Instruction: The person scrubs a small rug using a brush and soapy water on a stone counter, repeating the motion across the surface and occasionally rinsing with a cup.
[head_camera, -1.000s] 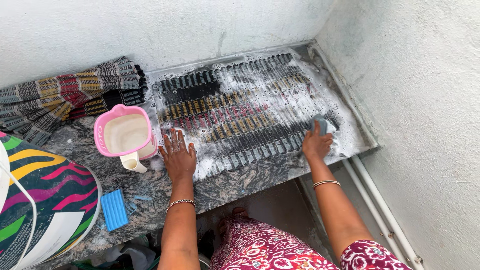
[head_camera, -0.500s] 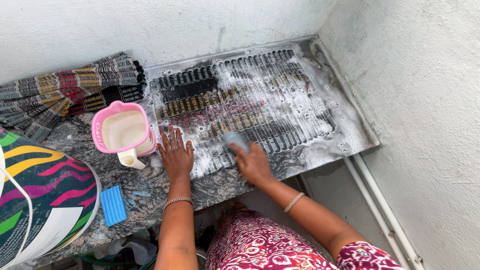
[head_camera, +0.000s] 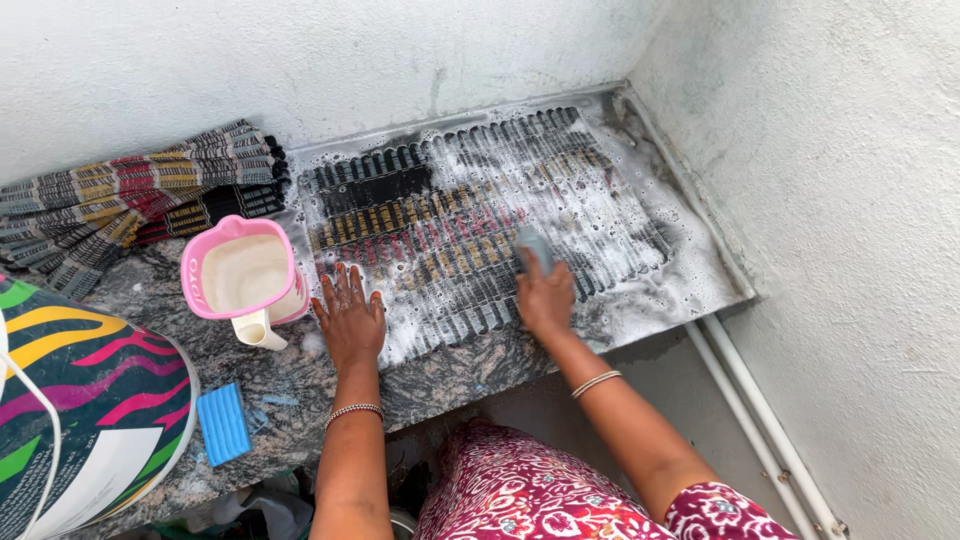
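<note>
A striped woven mat (head_camera: 470, 215), dark with yellow and red bands and covered in soap foam, lies flat on a granite slab (head_camera: 300, 385). My left hand (head_camera: 350, 315) rests flat with fingers spread on the mat's near left corner. My right hand (head_camera: 545, 295) grips a grey-blue scrub brush (head_camera: 533, 247) and presses it on the middle of the mat. A bangle shows on each wrist.
A pink and cream jug (head_camera: 243, 275) stands just left of my left hand. Folded striped mats (head_camera: 140, 195) lie at the back left. A blue soap bar (head_camera: 222, 423) sits near the slab's front edge beside a colourful striped tub (head_camera: 80, 400). White pipes (head_camera: 760, 420) run along the right wall.
My right hand swept the brush from the mat's right edge to its left-middle, then back toward the centre. My left hand stayed flat on the corner.
</note>
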